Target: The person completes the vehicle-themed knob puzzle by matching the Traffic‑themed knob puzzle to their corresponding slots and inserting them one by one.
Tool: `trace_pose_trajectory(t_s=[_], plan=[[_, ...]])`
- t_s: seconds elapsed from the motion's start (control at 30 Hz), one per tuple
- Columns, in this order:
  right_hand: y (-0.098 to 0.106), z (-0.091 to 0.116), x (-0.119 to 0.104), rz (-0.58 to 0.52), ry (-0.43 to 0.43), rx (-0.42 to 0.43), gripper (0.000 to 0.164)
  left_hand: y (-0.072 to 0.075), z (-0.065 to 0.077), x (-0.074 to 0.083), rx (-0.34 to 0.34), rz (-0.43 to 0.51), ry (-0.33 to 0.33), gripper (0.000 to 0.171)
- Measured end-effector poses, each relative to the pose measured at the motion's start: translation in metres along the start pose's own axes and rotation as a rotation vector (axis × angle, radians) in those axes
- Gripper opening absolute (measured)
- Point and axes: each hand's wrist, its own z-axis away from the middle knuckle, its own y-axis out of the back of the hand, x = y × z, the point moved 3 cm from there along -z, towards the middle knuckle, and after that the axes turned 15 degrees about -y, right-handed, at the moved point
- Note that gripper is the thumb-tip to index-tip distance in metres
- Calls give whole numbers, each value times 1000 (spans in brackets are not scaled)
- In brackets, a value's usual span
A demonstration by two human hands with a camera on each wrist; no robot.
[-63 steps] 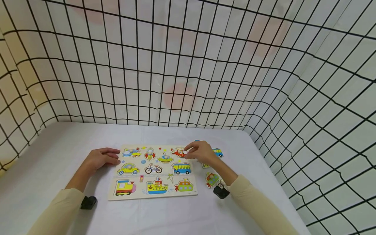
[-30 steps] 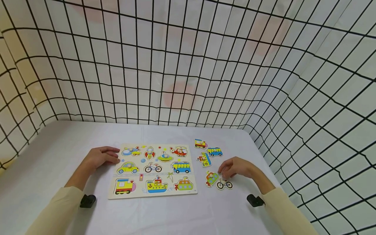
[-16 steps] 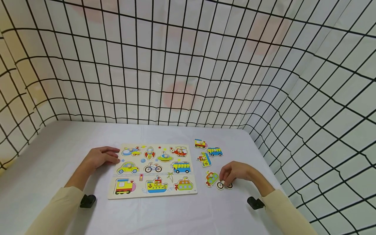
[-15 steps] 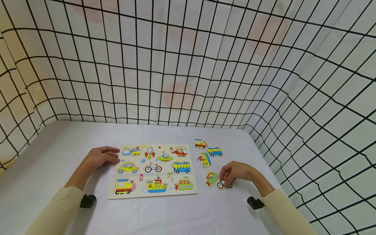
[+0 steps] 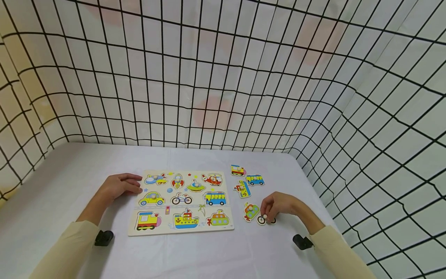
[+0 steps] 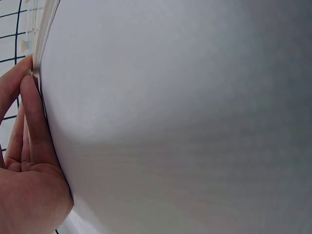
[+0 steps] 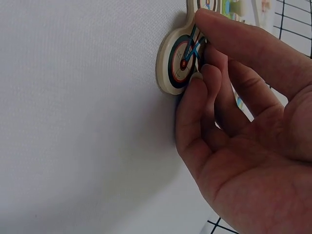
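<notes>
A wooden knob puzzle board (image 5: 139, 228) lies flat, with the plane, rocket, UFO, helicopter and car pieces seated in it. My left hand (image 5: 118, 189) rests at the board's left edge, fingertips touching that edge. In the left wrist view the thumb and finger (image 6: 36, 117) reach the same edge, fairly straight. My right hand (image 5: 280, 204) holds the bicycle puzzle piece (image 5: 261, 220) on the table right of the board. In the right wrist view thumb and fingers are curled at the bicycle piece (image 7: 178, 68), hiding part of it. Its knob shows beside the fingertips in the head view.
Right of the board lie loose train (image 5: 237, 170), bus (image 5: 255, 179), ship (image 5: 244, 189) and submarine (image 5: 251, 212) pieces. The submarine sits close beside the bicycle. Black wire mesh (image 5: 209, 77) stands behind and to the sides of the white table (image 5: 195, 255).
My right hand has left the helicopter on the board, moved right and down to the bicycle piece, and closed its fingers on it. The left hand has stayed put.
</notes>
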Motion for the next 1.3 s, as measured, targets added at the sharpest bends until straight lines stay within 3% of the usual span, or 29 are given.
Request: trace_pose_trajectory(t_s=[0.8, 1.03, 1.3], plan=[[10, 7, -7, 25, 18, 48, 19, -1, 0, 2, 6, -3, 10, 63], [13, 2, -23, 11, 25, 51, 18, 1, 0, -1, 5, 11, 7, 64], [6, -4, -57, 40, 99, 42, 18, 0, 1, 2, 5, -1, 12, 62]])
